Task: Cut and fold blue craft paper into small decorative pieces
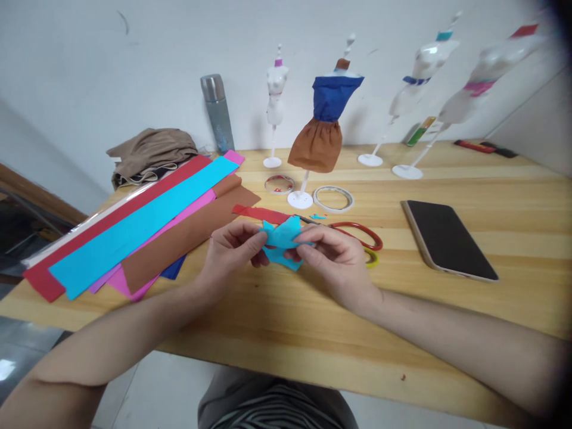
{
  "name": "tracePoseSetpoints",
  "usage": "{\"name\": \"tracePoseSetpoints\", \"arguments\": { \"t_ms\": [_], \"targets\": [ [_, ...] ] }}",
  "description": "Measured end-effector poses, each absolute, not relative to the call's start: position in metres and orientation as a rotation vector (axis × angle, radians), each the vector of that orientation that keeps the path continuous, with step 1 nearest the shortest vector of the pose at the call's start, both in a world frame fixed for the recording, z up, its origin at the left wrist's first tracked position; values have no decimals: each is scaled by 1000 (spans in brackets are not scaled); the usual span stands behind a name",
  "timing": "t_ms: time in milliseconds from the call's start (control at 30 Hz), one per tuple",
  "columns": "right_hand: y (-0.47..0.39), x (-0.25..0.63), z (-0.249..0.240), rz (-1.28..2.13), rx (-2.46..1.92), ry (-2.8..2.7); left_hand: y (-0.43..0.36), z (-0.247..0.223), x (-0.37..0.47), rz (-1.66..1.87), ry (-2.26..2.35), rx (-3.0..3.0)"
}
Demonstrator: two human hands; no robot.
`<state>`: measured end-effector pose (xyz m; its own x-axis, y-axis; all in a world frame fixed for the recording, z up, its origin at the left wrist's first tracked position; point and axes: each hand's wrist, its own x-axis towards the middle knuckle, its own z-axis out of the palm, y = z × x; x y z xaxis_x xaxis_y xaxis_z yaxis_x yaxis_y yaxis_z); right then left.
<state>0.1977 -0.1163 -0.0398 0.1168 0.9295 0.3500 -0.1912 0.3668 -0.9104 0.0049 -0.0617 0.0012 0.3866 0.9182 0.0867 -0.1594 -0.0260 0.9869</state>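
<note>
A small piece of light blue crepe paper [286,233], folded and creased, is held up between my two hands above the table. My left hand [235,245] pinches its left edge between thumb and fingers. On the other side my right hand [335,262] grips the right edge the same way. Just behind the paper lie a red strip [259,213] and scissors [357,229] with a red handle, partly hidden by my right hand. Another handle, yellow [372,257], shows beside my right hand. Tiny blue scraps [318,216] lie near the scissors.
Coloured sheets [147,229] are stacked at left, near folded brown cloth [154,149] and a flask [217,113]. Behind stand several white mannequins, one in a blue and brown dress [330,119]. Tape rolls [333,199] lie by its base; a phone [449,238] is at right.
</note>
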Motion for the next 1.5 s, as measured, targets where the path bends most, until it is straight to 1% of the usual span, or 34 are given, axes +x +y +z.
{"name": "tracePoseSetpoints", "arguments": {
  "t_ms": [133, 333, 400, 567, 700, 867, 1267, 1500],
  "targets": [
    [-113, 198, -40, 958, -876, -1092, -63, 3, 5, 1052, 760, 1344],
    [-107, 206, -31, 708, -897, -1309, -68, 5, 5, 1079, 787, 1402],
    [-105, 209, -32, 683, -929, -1307, -67, 4, 6, 1078, 785, 1394],
    [-101, 207, -37, 856, -955, -1155, -60, 0, 6, 1014, 805, 1333],
    [-101, 202, -30, 996, -932, -1055, -58, 1, 4, 963, 875, 1311],
    [-103, 201, -26, 1016, -956, -1015, -59, 4, 4, 960, 918, 1307],
    [-101, 202, -31, 1181, -908, -969, -58, -1, 5, 1035, 797, 1269],
    [-101, 200, -31, 1225, -883, -937, -59, 4, 6, 1039, 848, 1272]
  ]
}}
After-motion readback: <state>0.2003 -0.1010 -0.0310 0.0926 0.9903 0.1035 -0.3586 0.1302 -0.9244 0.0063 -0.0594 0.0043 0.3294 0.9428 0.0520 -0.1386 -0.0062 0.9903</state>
